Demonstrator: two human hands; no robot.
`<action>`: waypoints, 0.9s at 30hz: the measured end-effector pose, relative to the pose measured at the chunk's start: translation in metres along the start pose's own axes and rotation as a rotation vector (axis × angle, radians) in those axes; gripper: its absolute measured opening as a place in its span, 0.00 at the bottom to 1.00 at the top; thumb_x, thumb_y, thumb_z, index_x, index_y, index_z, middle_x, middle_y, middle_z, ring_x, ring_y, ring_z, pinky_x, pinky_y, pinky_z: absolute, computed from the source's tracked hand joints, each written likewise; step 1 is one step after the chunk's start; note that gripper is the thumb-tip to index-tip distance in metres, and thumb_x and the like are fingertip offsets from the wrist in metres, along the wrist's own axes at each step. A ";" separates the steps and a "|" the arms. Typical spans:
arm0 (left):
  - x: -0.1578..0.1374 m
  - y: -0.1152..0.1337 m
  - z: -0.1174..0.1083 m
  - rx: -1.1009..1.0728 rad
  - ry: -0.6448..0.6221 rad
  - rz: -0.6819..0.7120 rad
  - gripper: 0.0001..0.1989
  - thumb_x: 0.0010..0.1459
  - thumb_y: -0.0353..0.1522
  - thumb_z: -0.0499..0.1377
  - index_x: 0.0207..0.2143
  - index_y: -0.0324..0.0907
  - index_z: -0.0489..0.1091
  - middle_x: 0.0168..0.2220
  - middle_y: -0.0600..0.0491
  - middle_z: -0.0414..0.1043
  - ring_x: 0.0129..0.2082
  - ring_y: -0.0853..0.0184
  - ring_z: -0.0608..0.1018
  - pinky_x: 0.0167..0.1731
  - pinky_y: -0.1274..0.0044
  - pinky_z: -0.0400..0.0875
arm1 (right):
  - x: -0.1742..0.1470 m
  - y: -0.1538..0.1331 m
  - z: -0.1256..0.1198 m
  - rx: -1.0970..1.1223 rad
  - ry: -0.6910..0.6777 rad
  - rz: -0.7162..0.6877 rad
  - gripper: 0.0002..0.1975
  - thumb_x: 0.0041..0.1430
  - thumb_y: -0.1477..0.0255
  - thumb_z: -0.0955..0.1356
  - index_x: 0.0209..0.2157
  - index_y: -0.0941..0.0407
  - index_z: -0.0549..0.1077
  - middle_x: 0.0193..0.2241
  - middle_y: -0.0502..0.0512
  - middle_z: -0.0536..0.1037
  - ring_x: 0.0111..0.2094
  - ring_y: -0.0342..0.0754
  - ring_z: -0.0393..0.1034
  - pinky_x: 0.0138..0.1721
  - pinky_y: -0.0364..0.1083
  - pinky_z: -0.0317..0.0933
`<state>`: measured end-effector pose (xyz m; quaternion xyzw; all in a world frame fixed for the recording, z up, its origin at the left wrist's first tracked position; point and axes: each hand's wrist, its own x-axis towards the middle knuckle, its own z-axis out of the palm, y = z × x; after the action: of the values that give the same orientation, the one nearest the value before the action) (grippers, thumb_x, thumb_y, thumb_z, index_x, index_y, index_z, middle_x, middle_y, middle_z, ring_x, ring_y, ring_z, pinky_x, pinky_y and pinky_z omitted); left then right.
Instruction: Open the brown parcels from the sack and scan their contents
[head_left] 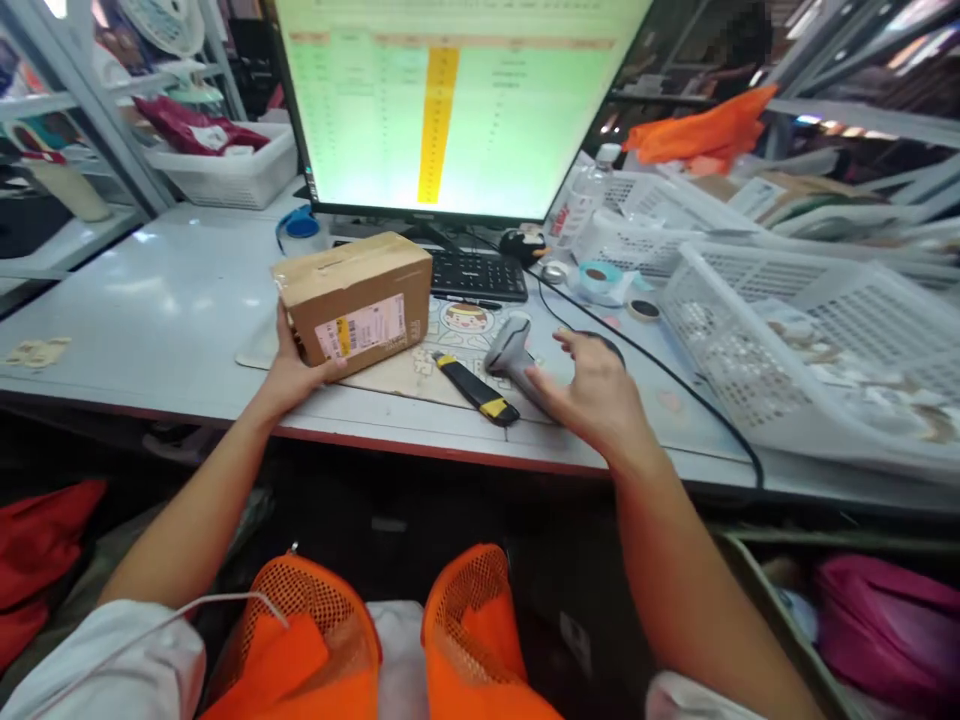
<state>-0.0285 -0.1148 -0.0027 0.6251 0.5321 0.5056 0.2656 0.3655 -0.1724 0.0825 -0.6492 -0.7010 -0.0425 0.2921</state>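
A brown cardboard box [356,300] with a white shipping label stands tilted on the desk mat. My left hand [289,365] grips its left end, thumb along the lower front and fingers behind the side. To the right, my right hand [600,390] is over the handle of a grey barcode scanner [514,350], thumb and fingers apart. Whether the thumb touches the handle I cannot tell. Between the box and the scanner lies a black and yellow utility knife [476,388].
A monitor [480,120] and a black keyboard [480,275] stand behind the box. White plastic baskets [750,340] line the right side, near a tape roll [600,276] and a bottle [592,190]. A black cable [652,345] crosses the desk. Another white basket [225,175] sits at the back left.
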 end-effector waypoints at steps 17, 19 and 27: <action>-0.001 0.004 0.003 -0.164 -0.091 -0.004 0.73 0.46 0.41 0.77 0.75 0.51 0.23 0.73 0.39 0.48 0.73 0.50 0.57 0.71 0.57 0.54 | -0.001 -0.080 -0.021 0.093 -0.607 -0.435 0.17 0.56 0.68 0.73 0.47 0.55 0.74 0.37 0.56 0.83 0.36 0.54 0.78 0.34 0.45 0.62; -0.003 0.006 0.003 -0.167 -0.097 -0.033 0.73 0.47 0.41 0.77 0.75 0.51 0.23 0.74 0.39 0.48 0.73 0.50 0.57 0.72 0.56 0.53 | 0.007 -0.074 -0.010 0.067 -0.582 -0.395 0.17 0.57 0.68 0.72 0.48 0.55 0.73 0.37 0.57 0.84 0.37 0.55 0.79 0.35 0.45 0.61; -0.003 0.008 0.006 -0.198 -0.085 -0.087 0.72 0.47 0.41 0.77 0.75 0.54 0.24 0.74 0.39 0.48 0.72 0.49 0.61 0.70 0.55 0.56 | 0.042 0.026 0.050 -0.320 -0.390 0.163 0.27 0.70 0.60 0.64 0.63 0.62 0.68 0.47 0.72 0.81 0.47 0.66 0.78 0.41 0.53 0.66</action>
<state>-0.0194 -0.1183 0.0015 0.5928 0.4946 0.5166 0.3701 0.3729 -0.1089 0.0521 -0.7375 -0.6737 -0.0030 0.0474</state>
